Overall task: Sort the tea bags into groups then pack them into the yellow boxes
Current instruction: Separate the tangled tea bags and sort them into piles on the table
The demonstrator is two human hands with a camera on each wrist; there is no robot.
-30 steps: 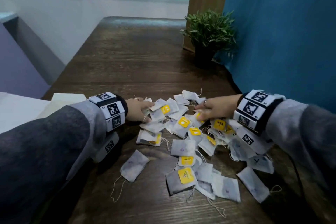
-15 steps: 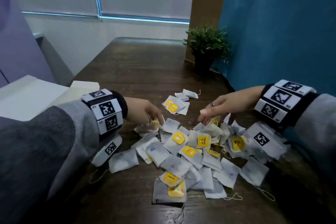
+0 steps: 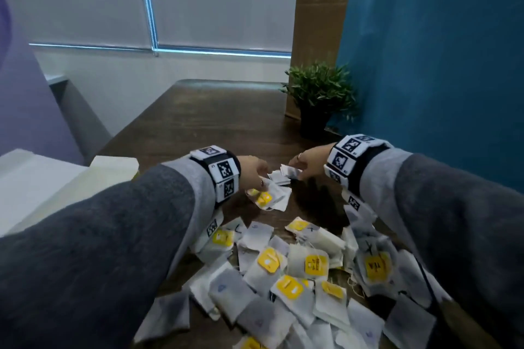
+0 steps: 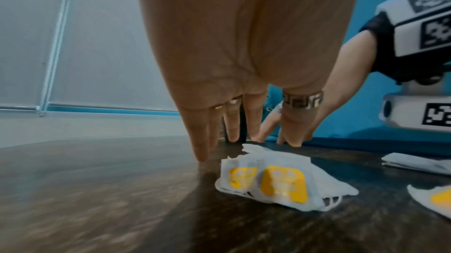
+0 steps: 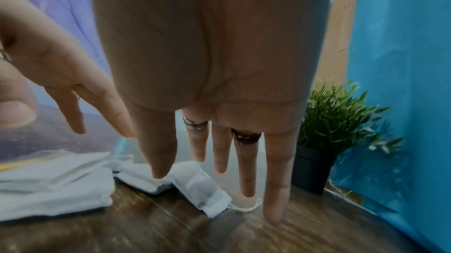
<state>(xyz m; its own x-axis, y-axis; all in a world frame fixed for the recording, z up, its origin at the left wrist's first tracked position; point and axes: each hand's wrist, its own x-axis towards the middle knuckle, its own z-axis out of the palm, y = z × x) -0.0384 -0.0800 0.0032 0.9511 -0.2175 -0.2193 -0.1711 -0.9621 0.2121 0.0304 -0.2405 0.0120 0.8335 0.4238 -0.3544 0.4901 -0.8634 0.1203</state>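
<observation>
A dark brown wooden table (image 3: 204,122) stood before a blue curtain (image 3: 439,51), with a small green potted plant (image 3: 319,96) at 1 o'clock. The big heap of white paper tea bags with yellow tags (image 3: 297,272) lay at 6 o'clock, near the person. At 12 o'clock were two small groups: yellow-tagged bags (image 4: 275,182) and plain white bags (image 5: 195,180). The left hand (image 3: 253,171) reached down with straight, slightly spread fingers (image 4: 202,141), its tips at the table beside the yellow-tagged group. The right hand (image 3: 309,161) had straight spread fingers (image 5: 275,189) too; its thumb touched a plain bag.
</observation>
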